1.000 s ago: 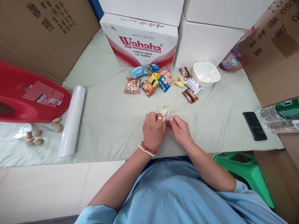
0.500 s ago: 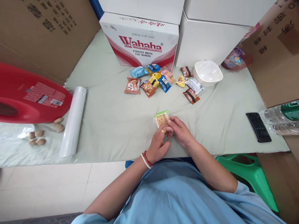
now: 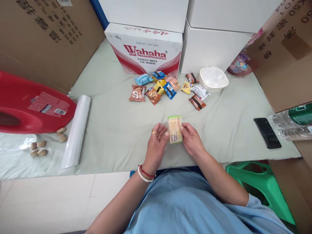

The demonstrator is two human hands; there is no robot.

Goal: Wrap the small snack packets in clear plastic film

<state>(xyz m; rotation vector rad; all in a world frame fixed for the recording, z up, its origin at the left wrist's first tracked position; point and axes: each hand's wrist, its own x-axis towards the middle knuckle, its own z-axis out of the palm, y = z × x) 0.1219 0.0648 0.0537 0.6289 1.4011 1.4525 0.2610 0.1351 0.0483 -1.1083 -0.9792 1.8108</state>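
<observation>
My right hand (image 3: pixel 192 139) pinches the right edge of a packet of crackers (image 3: pixel 174 129), a clear wrapper with green ends and printed text. The packet stands roughly upright above the cloth-covered table. My left hand (image 3: pixel 156 146) is beside the packet's left edge, fingers apart and palm turned toward it, holding nothing. Further back lies a pile of small wrapped snacks (image 3: pixel 159 87) in blue, yellow, brown and pink. A few more wrapped snacks (image 3: pixel 197 102) lie to its right, next to a white bowl (image 3: pixel 213 79) lined with a clear plastic bag.
A Wahaha water carton (image 3: pixel 146 50) and white boxes (image 3: pixel 207 45) line the back. On the left are a red jug (image 3: pixel 36 104), a plastic film roll (image 3: pixel 77 130) and several nuts (image 3: pixel 39 148). A phone (image 3: pixel 267 132) and bottles (image 3: pixel 292 118) lie right. Below stands a green stool (image 3: pixel 263 185).
My left hand has come off the packet and moved left, its fingers opening. The packet, still in my right hand, has turned more upright and shows its printed face.
</observation>
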